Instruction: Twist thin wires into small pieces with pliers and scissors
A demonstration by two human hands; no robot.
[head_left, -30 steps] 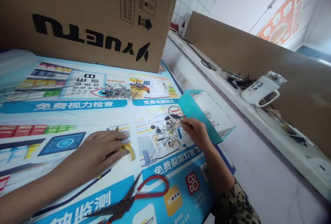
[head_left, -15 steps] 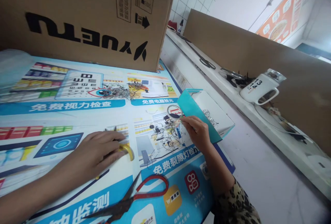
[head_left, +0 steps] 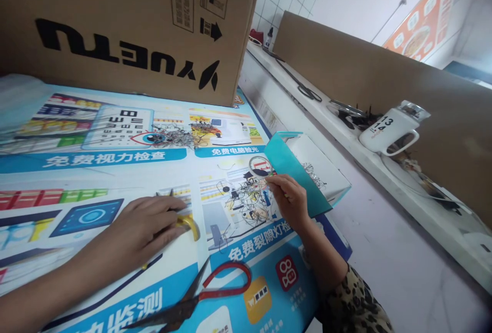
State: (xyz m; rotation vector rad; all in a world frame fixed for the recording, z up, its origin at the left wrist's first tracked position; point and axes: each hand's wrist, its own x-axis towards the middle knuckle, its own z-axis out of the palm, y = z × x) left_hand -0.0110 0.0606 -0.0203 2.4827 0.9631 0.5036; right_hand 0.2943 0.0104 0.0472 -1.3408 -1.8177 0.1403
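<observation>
My left hand (head_left: 144, 228) lies flat on the printed poster (head_left: 115, 169), fingers over a yellow-handled tool (head_left: 190, 223) whose handle loop shows past the fingertips. My right hand (head_left: 290, 197) rests at the right edge of a small tangle of thin wire pieces (head_left: 248, 200), its fingers pinched together on something I cannot make out. Just behind that hand lies an open teal box (head_left: 307, 166) with more wire bits inside. Red-handled scissors (head_left: 207, 292) lie on the poster near me, between my two forearms.
A big brown cardboard box (head_left: 126, 25) stands at the back of the poster. A second wire heap (head_left: 172, 138) lies near it. On the white ledge to the right sit a white mug (head_left: 386, 130), black scissors (head_left: 307, 89) and dark tools, backed by a cardboard sheet (head_left: 384, 82).
My right hand has shifted slightly at the wire tangle, fingers still pinched. The left hand stays on the yellow-handled tool. The view has drifted a little.
</observation>
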